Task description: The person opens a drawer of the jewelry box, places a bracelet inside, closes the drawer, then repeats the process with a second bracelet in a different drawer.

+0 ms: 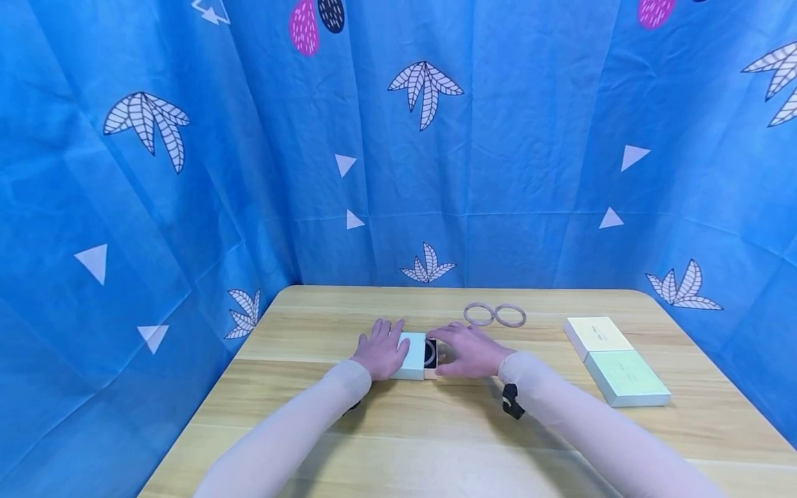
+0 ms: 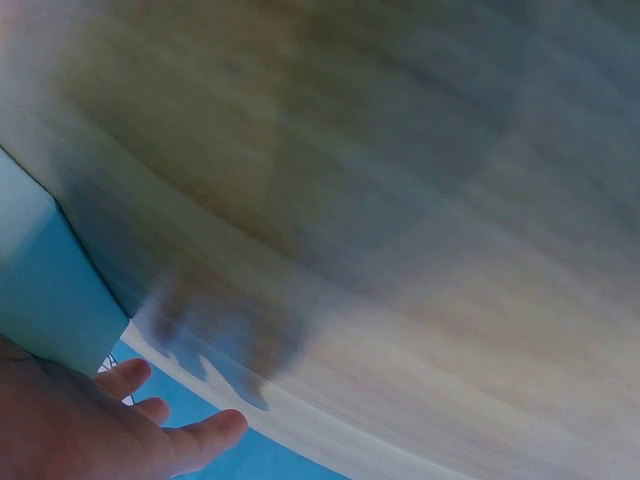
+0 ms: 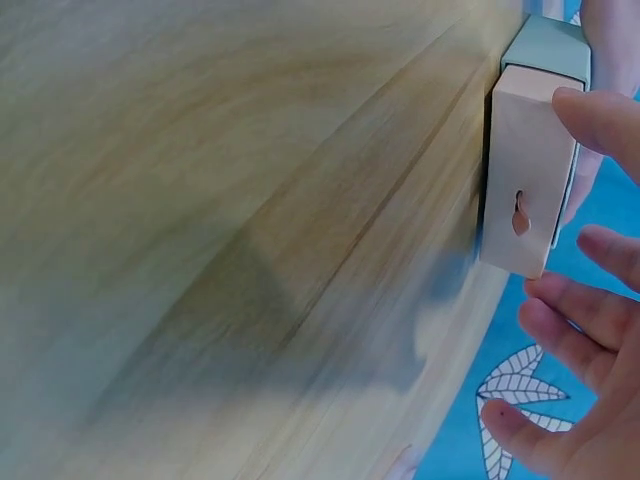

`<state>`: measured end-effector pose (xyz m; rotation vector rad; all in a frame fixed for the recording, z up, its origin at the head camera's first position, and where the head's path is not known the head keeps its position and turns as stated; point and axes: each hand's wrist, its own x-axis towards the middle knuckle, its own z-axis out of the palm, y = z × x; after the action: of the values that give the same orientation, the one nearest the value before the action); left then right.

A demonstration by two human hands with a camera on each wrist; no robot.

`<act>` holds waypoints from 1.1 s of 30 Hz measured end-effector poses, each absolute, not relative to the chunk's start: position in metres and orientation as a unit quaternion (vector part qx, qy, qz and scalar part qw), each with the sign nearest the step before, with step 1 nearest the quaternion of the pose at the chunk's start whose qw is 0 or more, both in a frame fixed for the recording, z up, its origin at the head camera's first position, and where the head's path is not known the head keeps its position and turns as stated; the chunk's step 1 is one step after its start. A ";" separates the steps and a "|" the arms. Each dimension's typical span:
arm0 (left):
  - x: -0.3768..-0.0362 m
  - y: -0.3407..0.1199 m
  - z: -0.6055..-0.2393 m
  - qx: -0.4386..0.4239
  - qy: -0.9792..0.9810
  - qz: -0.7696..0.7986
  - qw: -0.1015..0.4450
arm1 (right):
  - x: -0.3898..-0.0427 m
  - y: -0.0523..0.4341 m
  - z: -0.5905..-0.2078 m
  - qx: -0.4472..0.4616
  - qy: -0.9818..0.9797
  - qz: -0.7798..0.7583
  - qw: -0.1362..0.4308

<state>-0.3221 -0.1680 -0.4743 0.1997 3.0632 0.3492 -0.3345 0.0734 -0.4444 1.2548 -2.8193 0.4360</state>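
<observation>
A pale blue-green slide box point(image 1: 414, 358) lies near the table's middle, its pinkish inner drawer point(image 3: 530, 170) partly out on the right. Over the black lining, part of a greyish-purple bangle point(image 1: 431, 354) shows; the sleeve hides the rest. My left hand point(image 1: 380, 351) rests on the sleeve's left side with its fingers extended. At the drawer's exposed end, my right hand point(image 1: 468, 351) has the thumb at the near corner and fingertips at the far corner, holding it between them. A small notch marks the drawer's end face in the right wrist view.
Two more bangles point(image 1: 495, 315) lie side by side behind the right hand. A cream box point(image 1: 598, 334) and a light green box point(image 1: 627, 377) stand against each other at the right. Blue patterned curtain point(image 1: 498, 138) hangs behind the wooden table point(image 1: 398, 443) and along its sides.
</observation>
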 end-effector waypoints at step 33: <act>-0.324 -0.168 -0.476 0.061 0.992 0.108 0.029 | -0.335 0.066 -0.445 0.405 -0.903 0.143 0.009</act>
<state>-0.3243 -0.1684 -0.4759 0.1870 3.0592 0.3324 -0.3352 0.0662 -0.4454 1.2648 -2.8212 0.4477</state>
